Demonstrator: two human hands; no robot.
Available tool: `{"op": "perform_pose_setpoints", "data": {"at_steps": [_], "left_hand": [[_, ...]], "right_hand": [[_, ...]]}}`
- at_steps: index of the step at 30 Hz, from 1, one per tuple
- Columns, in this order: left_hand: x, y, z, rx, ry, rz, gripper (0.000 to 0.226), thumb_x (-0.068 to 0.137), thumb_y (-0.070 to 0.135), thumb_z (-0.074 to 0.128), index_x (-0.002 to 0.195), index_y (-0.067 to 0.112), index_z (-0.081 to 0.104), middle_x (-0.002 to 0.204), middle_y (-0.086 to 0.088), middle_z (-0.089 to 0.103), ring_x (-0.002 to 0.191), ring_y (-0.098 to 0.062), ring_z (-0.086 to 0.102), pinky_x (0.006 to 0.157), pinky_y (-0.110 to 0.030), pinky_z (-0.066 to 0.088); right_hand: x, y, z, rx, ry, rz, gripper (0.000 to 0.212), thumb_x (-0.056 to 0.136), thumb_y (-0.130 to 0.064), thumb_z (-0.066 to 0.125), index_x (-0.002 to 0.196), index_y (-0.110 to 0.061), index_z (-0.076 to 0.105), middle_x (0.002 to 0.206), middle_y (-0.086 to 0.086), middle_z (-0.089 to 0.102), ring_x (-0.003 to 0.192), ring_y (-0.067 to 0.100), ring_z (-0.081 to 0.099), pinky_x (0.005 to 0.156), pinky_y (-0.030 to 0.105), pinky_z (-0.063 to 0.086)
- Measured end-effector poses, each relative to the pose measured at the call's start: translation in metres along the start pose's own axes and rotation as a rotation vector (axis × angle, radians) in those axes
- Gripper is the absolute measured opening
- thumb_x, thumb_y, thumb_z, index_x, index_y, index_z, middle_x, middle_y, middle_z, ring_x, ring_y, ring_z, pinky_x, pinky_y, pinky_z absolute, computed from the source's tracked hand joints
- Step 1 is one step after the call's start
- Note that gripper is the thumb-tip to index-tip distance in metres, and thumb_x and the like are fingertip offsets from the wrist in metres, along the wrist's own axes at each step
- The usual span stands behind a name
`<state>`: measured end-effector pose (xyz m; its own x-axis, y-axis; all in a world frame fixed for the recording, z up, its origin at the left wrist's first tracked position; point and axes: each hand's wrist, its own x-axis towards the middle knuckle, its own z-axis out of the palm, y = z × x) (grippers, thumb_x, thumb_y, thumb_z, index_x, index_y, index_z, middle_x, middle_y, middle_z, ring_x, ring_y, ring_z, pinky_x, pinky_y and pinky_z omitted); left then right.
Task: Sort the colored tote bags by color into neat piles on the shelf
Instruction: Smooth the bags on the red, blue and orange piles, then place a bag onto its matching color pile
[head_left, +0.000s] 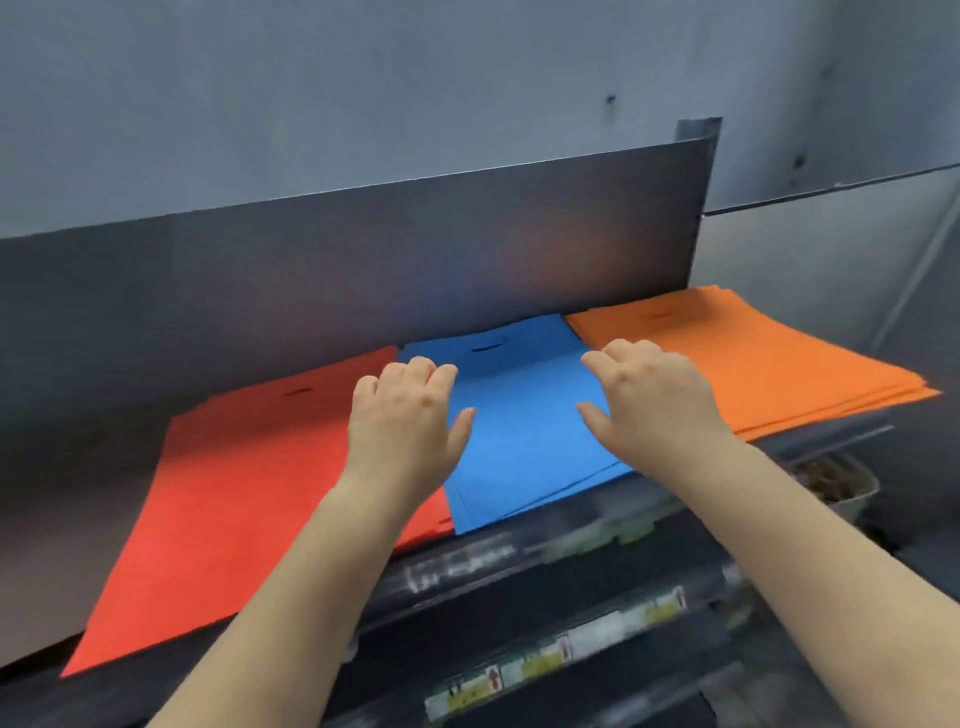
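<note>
Head view: blue pile's (524, 415) side edges under both hands (405, 415).

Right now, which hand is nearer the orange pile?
Right. The right hand rests at the blue pile's right edge, next to the orange pile; the left hand is at blue's left edge.
</note>
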<state>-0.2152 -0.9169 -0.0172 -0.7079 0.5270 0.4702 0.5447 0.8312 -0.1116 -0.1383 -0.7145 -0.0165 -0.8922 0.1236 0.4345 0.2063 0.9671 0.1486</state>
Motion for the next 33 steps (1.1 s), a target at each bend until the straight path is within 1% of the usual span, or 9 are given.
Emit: {"op": "perform_pose_setpoints", "data": {"at_steps": [3,6,8,10,13,18,23,26,33], "left_hand": [[0.037,0.061,0.001,-0.004,0.040,0.141,0.049,0.095,0.047,0.039,0.136,0.021,0.039,0.127,0.002,0.047,0.116,-0.022,0.043,0.091,-0.035,0.028],[0.069,0.133,-0.001,-0.035,0.083,0.259,0.046,0.095,0.046,0.039,0.134,0.020,0.041,0.125,0.000,0.048,0.113,-0.024,0.043,0.090,-0.036,0.026],[0.087,0.187,-0.004,-0.072,0.106,0.327,0.045,0.095,0.046,0.040,0.131,0.019,0.043,0.124,-0.001,0.049,0.113,-0.025,0.044,0.089,-0.037,0.027],[0.101,0.242,-0.004,-0.117,0.120,0.389,0.045,0.094,0.047,0.042,0.131,0.020,0.044,0.126,-0.002,0.050,0.115,-0.026,0.044,0.089,-0.038,0.027],[0.115,0.321,-0.001,-0.166,0.133,0.478,0.046,0.093,0.048,0.043,0.132,0.024,0.042,0.129,0.000,0.049,0.119,-0.025,0.044,0.090,-0.038,0.028],[0.137,0.439,0.010,-0.219,0.114,0.560,0.044,0.092,0.050,0.042,0.129,0.025,0.043,0.126,0.004,0.050,0.117,-0.022,0.045,0.087,-0.036,0.030],[0.161,0.534,0.015,-0.299,0.089,0.658,0.046,0.094,0.048,0.041,0.134,0.024,0.040,0.130,0.002,0.049,0.120,-0.023,0.045,0.092,-0.037,0.031],[0.177,0.586,0.021,-0.326,0.077,0.718,0.043,0.094,0.046,0.041,0.131,0.024,0.042,0.130,0.003,0.049,0.119,-0.023,0.045,0.092,-0.036,0.031],[0.219,0.706,0.062,-0.374,0.014,0.873,0.045,0.094,0.044,0.041,0.134,0.025,0.040,0.134,0.006,0.048,0.121,-0.021,0.045,0.092,-0.033,0.031]], "right_hand": [[-0.016,0.065,-0.010,-0.117,-0.002,0.074,0.038,0.093,-0.043,0.044,0.123,-0.020,0.048,0.117,-0.001,0.052,0.109,0.022,0.050,0.077,0.033,0.038],[-0.038,0.130,-0.019,-0.222,-0.046,0.158,0.037,0.093,-0.044,0.044,0.120,-0.020,0.046,0.118,-0.001,0.052,0.112,0.022,0.050,0.080,0.033,0.039],[-0.056,0.176,-0.024,-0.282,-0.084,0.201,0.039,0.093,-0.044,0.043,0.124,-0.020,0.044,0.119,0.000,0.051,0.112,0.022,0.050,0.080,0.034,0.038],[-0.075,0.223,-0.029,-0.304,-0.099,0.256,0.046,0.093,-0.046,0.043,0.131,-0.021,0.039,0.123,0.000,0.050,0.114,0.023,0.049,0.082,0.035,0.038],[-0.103,0.289,-0.033,-0.332,-0.136,0.330,0.053,0.093,-0.049,0.043,0.138,-0.022,0.033,0.129,0.002,0.046,0.118,0.025,0.046,0.087,0.037,0.039],[-0.144,0.393,-0.035,-0.401,-0.212,0.438,0.053,0.094,-0.049,0.043,0.138,-0.022,0.033,0.133,0.002,0.045,0.122,0.025,0.044,0.092,0.039,0.038],[-0.185,0.475,-0.034,-0.431,-0.294,0.571,0.053,0.093,-0.049,0.043,0.138,-0.022,0.033,0.137,0.001,0.043,0.125,0.023,0.041,0.095,0.038,0.036],[-0.209,0.518,-0.030,-0.419,-0.339,0.655,0.053,0.093,-0.050,0.044,0.139,-0.024,0.034,0.137,-0.001,0.043,0.125,0.023,0.041,0.095,0.038,0.036],[-0.250,0.609,-0.012,-0.353,-0.416,0.833,0.053,0.094,-0.050,0.042,0.140,-0.023,0.035,0.135,-0.002,0.045,0.125,0.021,0.042,0.095,0.038,0.040]]}}
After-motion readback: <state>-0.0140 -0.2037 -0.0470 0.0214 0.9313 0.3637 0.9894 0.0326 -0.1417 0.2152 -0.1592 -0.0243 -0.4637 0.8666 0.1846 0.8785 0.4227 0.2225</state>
